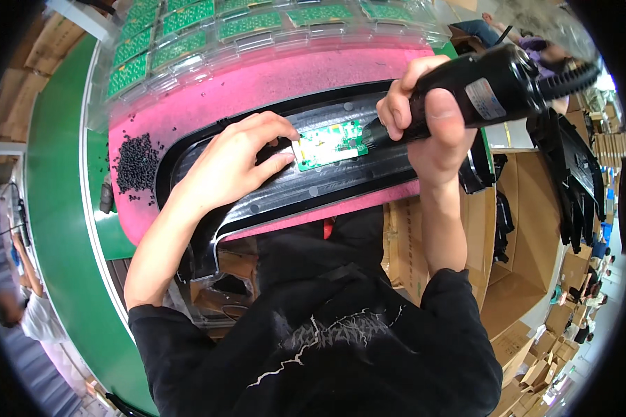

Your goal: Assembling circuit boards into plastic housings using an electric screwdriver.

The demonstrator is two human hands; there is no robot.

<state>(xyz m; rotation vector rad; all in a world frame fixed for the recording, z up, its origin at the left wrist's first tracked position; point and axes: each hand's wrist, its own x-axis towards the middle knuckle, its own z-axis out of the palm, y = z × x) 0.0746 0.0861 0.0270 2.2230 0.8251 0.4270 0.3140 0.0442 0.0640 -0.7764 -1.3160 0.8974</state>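
Note:
A green circuit board (332, 144) lies inside a long black plastic housing (271, 198). At the board's left edge rests my left hand (240, 156), its bent index finger and thumb against that edge. My right hand (435, 118) is wrapped round a black electric screwdriver (476, 94), which is tilted. Its tip points down to the left, at the board's right end; the contact point is too small to make out. A thick black cable (569, 82) leaves the back of the screwdriver.
Under the housing is a pink mat (257, 73) on a green table (55, 174). A pile of small black screws (137, 163) lies left of the housing. Clear trays with green boards (250, 26) stand behind. Cardboard boxes (518, 292) and black plastic parts (574, 174) are at the right.

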